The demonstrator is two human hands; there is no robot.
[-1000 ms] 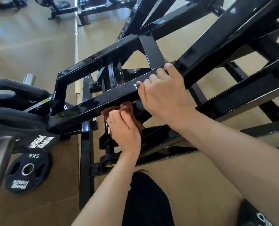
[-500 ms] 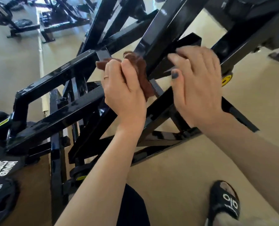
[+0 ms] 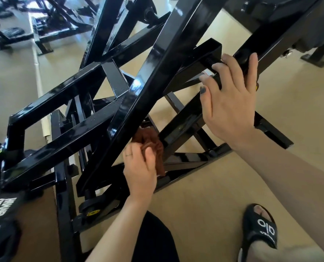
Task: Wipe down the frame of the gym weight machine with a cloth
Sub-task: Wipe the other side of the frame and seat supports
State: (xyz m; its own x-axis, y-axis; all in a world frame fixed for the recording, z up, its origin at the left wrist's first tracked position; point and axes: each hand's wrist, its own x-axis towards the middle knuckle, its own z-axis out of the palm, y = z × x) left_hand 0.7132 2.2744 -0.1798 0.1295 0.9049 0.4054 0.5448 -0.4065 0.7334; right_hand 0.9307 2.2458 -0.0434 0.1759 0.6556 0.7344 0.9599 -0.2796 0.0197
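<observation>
The weight machine's glossy black frame [image 3: 153, 59] fills the view with crossing square tubes. My left hand [image 3: 139, 171] grips a bunched rust-brown cloth [image 3: 149, 142] and presses it against the underside of the long diagonal beam, low down near its middle. My right hand [image 3: 231, 99] rests higher to the right, fingers spread over a shorter black bar and its threaded bolt, holding nothing loose. Part of the cloth is hidden behind the beam.
Black weight plates [image 3: 0, 210] with white lettering hang at the lower left. My foot in a black slide sandal [image 3: 259, 229] stands on the beige floor at the lower right. More black gym equipment [image 3: 43, 29] stands at the far upper left.
My left hand has slid the cloth down the diagonal beam from near its top to its lower underside. My right hand has shifted slightly right along its bar.
</observation>
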